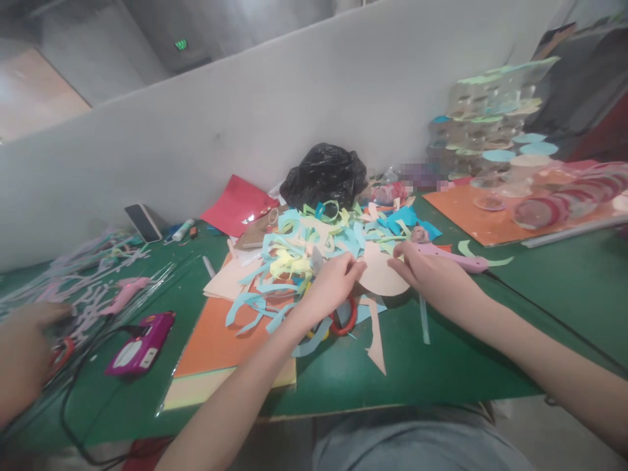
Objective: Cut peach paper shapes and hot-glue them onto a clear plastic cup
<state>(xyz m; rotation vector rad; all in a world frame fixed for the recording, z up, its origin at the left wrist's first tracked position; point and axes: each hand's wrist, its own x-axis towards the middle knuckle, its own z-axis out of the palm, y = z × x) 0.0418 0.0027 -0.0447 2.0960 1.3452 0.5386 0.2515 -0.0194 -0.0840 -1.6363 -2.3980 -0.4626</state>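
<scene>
I am looking down at the green surface (441, 366), which is carrying everything here, with a white partition running along its far edge. Toward the far right corner an orange sheet (471, 216) is lying under rolls of tape and stacked paper discs. Near the middle of the far edge a black bag (324, 173) is sitting, and in front of it a heap of blue and yellow paper scraps (294, 255) is spreading over more orange and cream sheets toward the near edge.

Just right of that heap, about the middle of the surface, the cream paper cutout (380, 271) is lying flat, and both hands are working on it. My left hand (330, 284) is pinching its left edge, grip narrow on the paper. My right hand (426, 271) is pressing down on its right edge, fingers curled; I cannot tell whether that grip is actually closing on the sheet. Pink scissors (454, 258) are lying just behind the right hand, and a red tape ring (345, 319) is resting under the left wrist.

To handle this well, I judge that keeping the pinch light and the paper flat is mattering most, since thin card creases easily.

At the near left edge another person's hand (22, 356) is working beside a magenta glue gun (142, 343).
</scene>
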